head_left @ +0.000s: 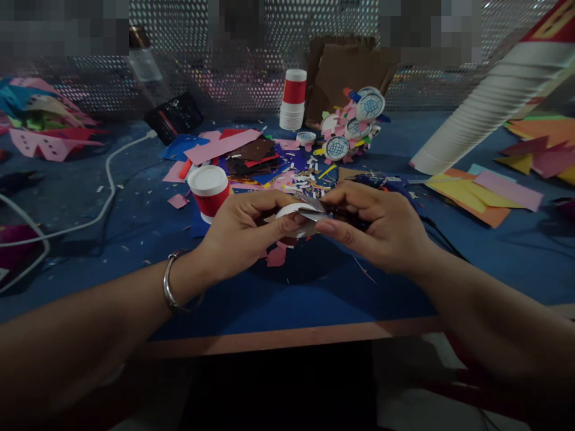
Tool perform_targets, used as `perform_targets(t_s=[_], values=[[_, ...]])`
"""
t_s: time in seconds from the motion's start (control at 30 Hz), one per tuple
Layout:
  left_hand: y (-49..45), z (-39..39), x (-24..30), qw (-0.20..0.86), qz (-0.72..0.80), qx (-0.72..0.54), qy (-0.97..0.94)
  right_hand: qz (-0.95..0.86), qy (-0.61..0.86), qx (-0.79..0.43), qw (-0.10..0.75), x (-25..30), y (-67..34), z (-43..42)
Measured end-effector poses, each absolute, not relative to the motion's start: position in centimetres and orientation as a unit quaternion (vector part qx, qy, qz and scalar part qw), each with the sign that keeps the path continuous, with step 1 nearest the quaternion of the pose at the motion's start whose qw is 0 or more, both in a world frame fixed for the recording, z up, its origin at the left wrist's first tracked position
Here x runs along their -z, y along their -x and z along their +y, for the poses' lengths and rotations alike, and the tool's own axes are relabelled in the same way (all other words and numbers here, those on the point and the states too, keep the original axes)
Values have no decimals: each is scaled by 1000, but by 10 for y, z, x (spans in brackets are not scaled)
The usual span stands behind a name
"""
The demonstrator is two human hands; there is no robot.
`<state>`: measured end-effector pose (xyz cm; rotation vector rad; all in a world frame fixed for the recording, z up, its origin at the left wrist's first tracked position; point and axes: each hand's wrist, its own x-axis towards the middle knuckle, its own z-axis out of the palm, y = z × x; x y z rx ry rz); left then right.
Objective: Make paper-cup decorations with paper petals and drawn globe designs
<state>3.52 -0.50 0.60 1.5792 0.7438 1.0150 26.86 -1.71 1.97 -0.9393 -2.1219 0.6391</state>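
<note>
My left hand [251, 224] pinches a rounded white paper piece [291, 211], which looks like the cut-down end of a paper cup, between thumb and fingers. My right hand [377, 224] is closed around a pair of scissors [314, 209], their metal blades lying across the white paper piece. Fingers cover much of the scissor handles. Just left of my left hand stands a red and white paper cup [209, 190]. Pink paper scraps [276, 255] lie on the table below the hands.
Paper sheets [251, 158] and small clippings spread behind my hands. A decorated cluster of cup bottoms [353, 129] stands at the back, near stacked cups [293, 99]. A tall white cup stack [485, 102] leans at right beside coloured paper [485, 194]. A white cable [110, 173] crosses the left side.
</note>
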Motion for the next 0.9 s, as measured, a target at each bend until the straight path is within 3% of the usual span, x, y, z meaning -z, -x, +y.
perform_targets(t_s=[0.47, 0.9], values=[[-34, -5, -7, 540, 315, -407, -665, -848, 369, -169, 342, -19, -270, -21], [-31, -3, -14, 498, 331, -387, -702, -812, 409, -223, 352, -22, -267, -21]])
